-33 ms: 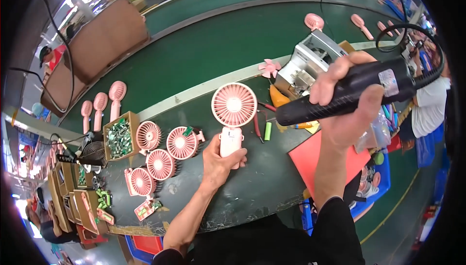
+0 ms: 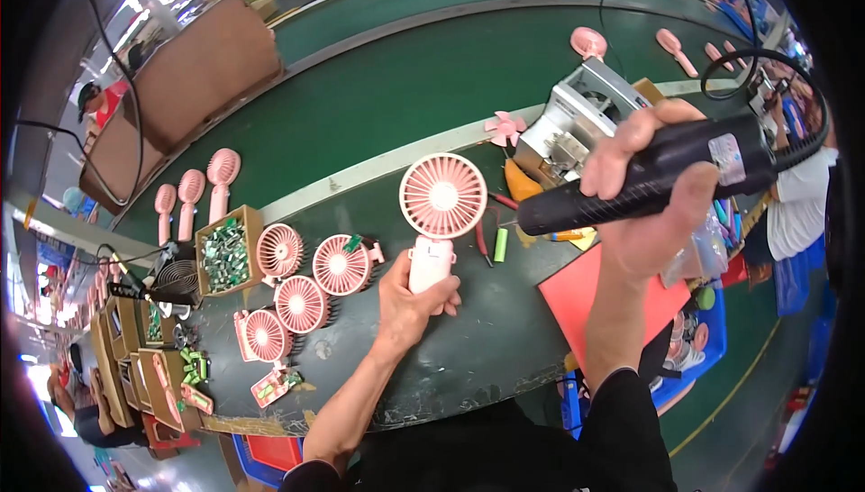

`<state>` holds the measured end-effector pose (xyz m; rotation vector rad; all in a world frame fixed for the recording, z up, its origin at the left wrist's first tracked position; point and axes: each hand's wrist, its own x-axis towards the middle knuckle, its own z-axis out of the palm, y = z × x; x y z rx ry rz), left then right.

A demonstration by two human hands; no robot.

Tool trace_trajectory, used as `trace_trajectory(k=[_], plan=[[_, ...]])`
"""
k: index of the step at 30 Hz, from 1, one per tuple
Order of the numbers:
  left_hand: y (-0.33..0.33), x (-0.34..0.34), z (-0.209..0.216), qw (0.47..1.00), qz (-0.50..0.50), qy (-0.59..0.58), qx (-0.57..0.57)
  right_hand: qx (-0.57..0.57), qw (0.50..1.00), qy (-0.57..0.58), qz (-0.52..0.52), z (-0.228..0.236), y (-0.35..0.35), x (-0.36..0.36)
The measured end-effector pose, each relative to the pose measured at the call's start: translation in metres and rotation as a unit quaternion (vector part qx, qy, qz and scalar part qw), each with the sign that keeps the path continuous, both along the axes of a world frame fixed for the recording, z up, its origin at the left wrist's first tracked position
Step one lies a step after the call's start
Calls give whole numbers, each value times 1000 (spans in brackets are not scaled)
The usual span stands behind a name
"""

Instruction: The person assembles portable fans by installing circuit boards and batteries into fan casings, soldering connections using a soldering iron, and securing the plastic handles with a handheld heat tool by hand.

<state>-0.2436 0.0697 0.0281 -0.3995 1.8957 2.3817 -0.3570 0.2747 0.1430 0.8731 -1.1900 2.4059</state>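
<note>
My left hand [image 2: 407,303] grips the white handle of a pink hand-held fan [image 2: 441,196], its round grille standing upright and facing me over the dark bench. My right hand [image 2: 651,187] is raised to the right of it, wrapped around a black corded electric screwdriver [image 2: 651,177] whose tip end points left toward the fan. The tool and fan are apart. A green cylindrical battery [image 2: 500,245] and thin red and black leads lie on the bench just right of the fan.
Three pink fan heads [image 2: 305,277] lie left of my hand, beside a cardboard box of small green parts [image 2: 225,252]. A grey metal fixture [image 2: 577,123] stands at the back right. A red mat [image 2: 577,301] lies under my right arm. A green conveyor [image 2: 396,86] runs behind.
</note>
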Motion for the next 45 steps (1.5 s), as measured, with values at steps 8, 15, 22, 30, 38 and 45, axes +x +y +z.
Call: trace_trajectory(k=[8, 15, 22, 30, 38, 45], plan=[[38, 54, 55, 979, -131, 109, 115, -12, 996, -24, -89, 5, 11, -6], [46, 56, 61, 944, -101, 282, -141, 1, 991, -5, -137, 4, -3, -8], [16, 5, 23, 990, 7, 65, 123, -30, 993, -14, -112, 2, -5, -21], [-26, -101, -6, 996, -39, -77, 31, 31, 992, -11, -125, -12, -5, -23], [-79, -206, -17, 933, 74, 88, -340, 19, 996, 4, -87, -3, -22, -21], [-34, 0, 122, 776, -198, 347, -488, 90, 994, -46, -35, -24, -31, -30]])
